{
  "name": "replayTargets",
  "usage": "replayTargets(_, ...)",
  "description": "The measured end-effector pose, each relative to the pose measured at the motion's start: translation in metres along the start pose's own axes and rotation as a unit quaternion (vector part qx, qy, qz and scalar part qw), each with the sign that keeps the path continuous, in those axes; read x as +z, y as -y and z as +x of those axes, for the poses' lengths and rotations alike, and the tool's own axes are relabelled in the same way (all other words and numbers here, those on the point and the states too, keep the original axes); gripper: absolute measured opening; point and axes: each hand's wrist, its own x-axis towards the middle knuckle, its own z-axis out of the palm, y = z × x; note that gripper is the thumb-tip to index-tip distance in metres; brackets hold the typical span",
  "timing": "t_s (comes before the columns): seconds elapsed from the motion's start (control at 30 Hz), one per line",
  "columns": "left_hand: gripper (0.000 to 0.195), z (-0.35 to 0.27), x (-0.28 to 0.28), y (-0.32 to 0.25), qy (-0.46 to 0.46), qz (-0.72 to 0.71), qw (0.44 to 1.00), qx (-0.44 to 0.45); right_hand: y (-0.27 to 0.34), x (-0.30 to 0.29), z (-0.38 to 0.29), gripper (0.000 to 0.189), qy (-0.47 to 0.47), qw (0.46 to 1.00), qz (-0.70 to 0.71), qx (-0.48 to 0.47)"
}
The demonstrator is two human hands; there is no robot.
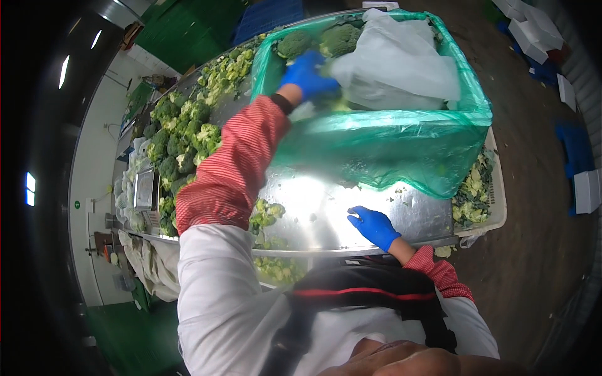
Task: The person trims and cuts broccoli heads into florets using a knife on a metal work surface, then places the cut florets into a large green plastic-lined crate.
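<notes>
A crate or box lined with green plastic film (390, 117) stands on the steel table before me. Inside it lie broccoli heads (341, 40) and a crumpled translucent white plastic sheet (400, 61). My left hand (308, 77), in a blue glove, reaches over the near left part of the crate, close to the broccoli. It is blurred, and whatever lies under its fingers is hidden. Low over the steel table top (310, 197), near the front edge, hovers or rests my right hand (376, 229), also blue-gloved. Its thumb and fingers are apart, with nothing seen between them.
Piled broccoli (176, 136) covers the table's left side, beside a steel scale-like plate (145, 188). Trimmings fill a cream plastic crate (501, 207) at right. More trimmings lie below the front edge. White boxes (531, 37) stand on the floor.
</notes>
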Motion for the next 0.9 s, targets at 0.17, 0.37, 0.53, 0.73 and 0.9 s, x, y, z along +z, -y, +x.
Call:
replayTargets(0.17,0.054,-0.053,-0.087,0.004,-0.014,-0.345,0.913,-0.219,-0.041,0.028,-0.002,0.031,0.006,0.999,-0.039,0.005)
replayTargets(0.37,0.043,-0.213,-0.147,0.006,-0.023,-0.360,0.902,-0.239,0.030,0.022,0.012,0.022,-0.048,0.990,0.135,-0.007)
replayTargets(0.53,0.039,-0.299,-0.077,0.038,0.005,-0.598,0.610,-0.520,0.057,0.015,0.029,0.028,0.000,0.980,0.201,0.004)
replayTargets(0.73,0.071,-0.322,0.016,0.046,0.003,-0.537,0.620,-0.572,0.037,0.048,0.033,0.033,-0.003,0.995,0.039,-0.091)
replayTargets(0.9,0.092,-0.304,0.061,0.076,-0.034,-0.358,0.731,-0.580,0.024,0.042,0.040,0.025,-0.049,0.994,-0.073,-0.062)
